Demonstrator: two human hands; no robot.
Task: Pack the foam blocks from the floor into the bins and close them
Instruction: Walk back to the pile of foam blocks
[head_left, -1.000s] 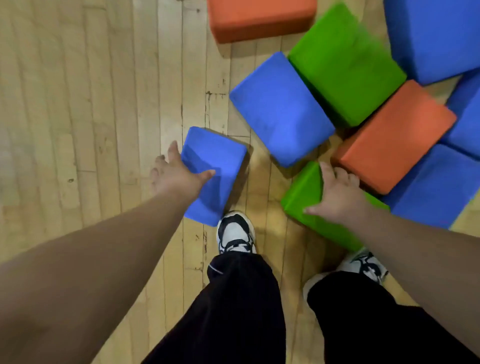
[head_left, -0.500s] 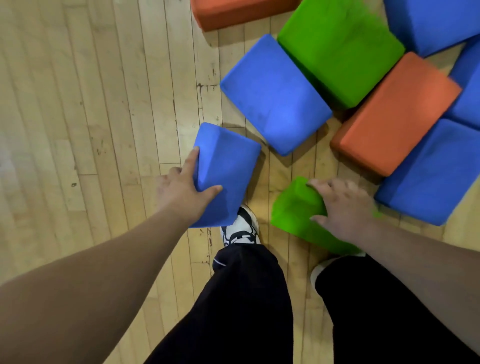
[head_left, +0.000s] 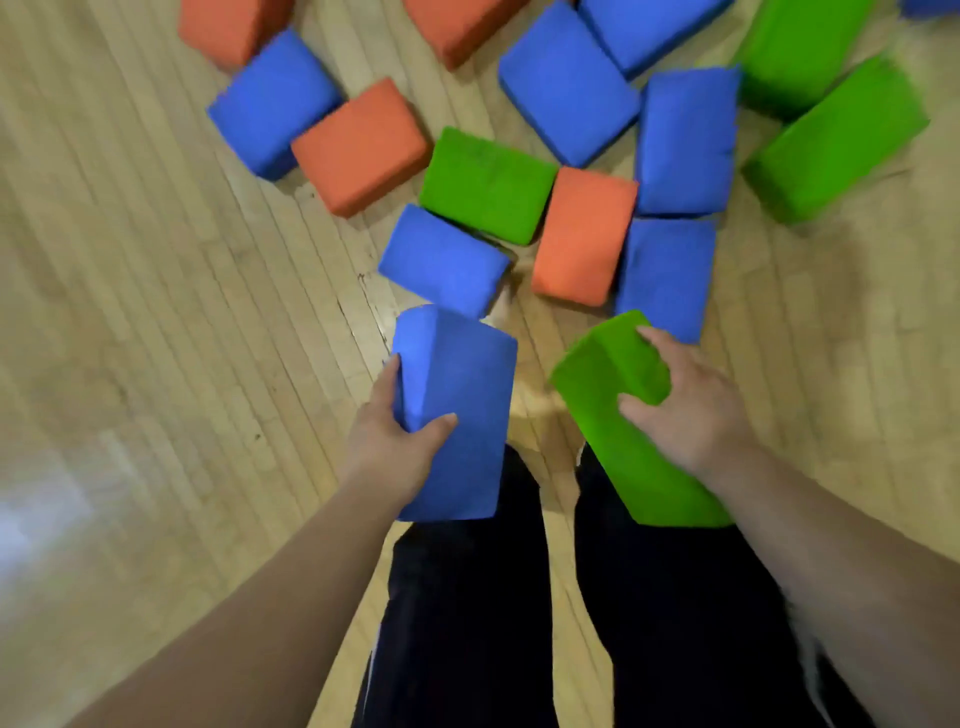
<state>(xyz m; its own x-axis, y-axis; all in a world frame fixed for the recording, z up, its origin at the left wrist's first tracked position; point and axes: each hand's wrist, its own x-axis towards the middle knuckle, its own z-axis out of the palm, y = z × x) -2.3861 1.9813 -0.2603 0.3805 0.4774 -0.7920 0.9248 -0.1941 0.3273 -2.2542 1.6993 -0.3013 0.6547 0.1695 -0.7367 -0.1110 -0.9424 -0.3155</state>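
Left hand (head_left: 395, 441) is gripping a blue foam block (head_left: 462, 415) by its left edge, thumb lying across the top face, fingers wrapping the side. The block is being held up off the wooden floor (head_left: 156, 312), overlapping the left leg of the black trousers (head_left: 467, 597). Right hand (head_left: 691, 410) is clamping a green foam block (head_left: 623, 441) from above, thumb pressing the near face, fingers curling over the far edge. That block is tilting, lower end sitting over the right trouser leg. The two held blocks are sitting side by side, apart. Other blocks are lying loose on the floor ahead: a second blue block (head_left: 441, 260) just beyond the held blue one, an orange block (head_left: 582, 239) touching a third blue block (head_left: 665, 275) on its right, and a second green block (head_left: 485, 184) butting against the orange one. More blue, orange and green blocks are lying further out, some blurring.
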